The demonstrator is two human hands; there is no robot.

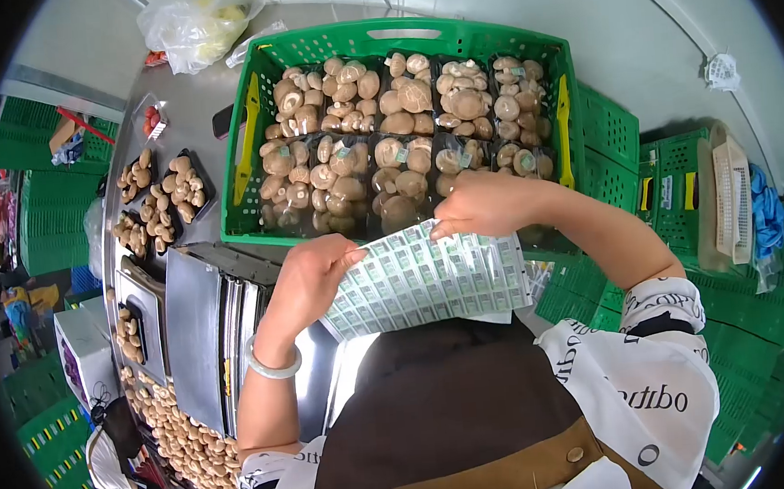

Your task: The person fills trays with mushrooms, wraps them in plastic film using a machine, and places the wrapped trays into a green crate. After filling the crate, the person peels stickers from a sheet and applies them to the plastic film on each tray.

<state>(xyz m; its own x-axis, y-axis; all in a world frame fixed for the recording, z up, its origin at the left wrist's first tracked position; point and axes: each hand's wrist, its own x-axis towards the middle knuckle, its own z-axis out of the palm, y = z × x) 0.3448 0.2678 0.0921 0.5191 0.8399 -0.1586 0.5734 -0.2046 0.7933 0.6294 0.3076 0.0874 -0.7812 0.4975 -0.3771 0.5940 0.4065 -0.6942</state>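
A sheet of small green-and-white labels (426, 278) is stretched between my two hands, in front of the brown apron. My left hand (314, 277) pinches the sheet's left upper corner, and a pale bangle circles that wrist. Along the top edge, my right hand (480, 204) grips the sheet with its fingers closed. Just beyond stands a green crate (395, 32) with two rows of wrapped mushroom packs (407, 96). Small green labels show on some packs, such as a front-row pack (403, 176). My right hand partly hides the front-right packs.
Open black trays of mushrooms (185, 188) sit left of the crate. A metal wrapping machine (200, 335) stands at my left, beside many loose mushrooms (182, 432). Another person (116, 455) works at lower left. Stacked green crates (607, 139) flank the right.
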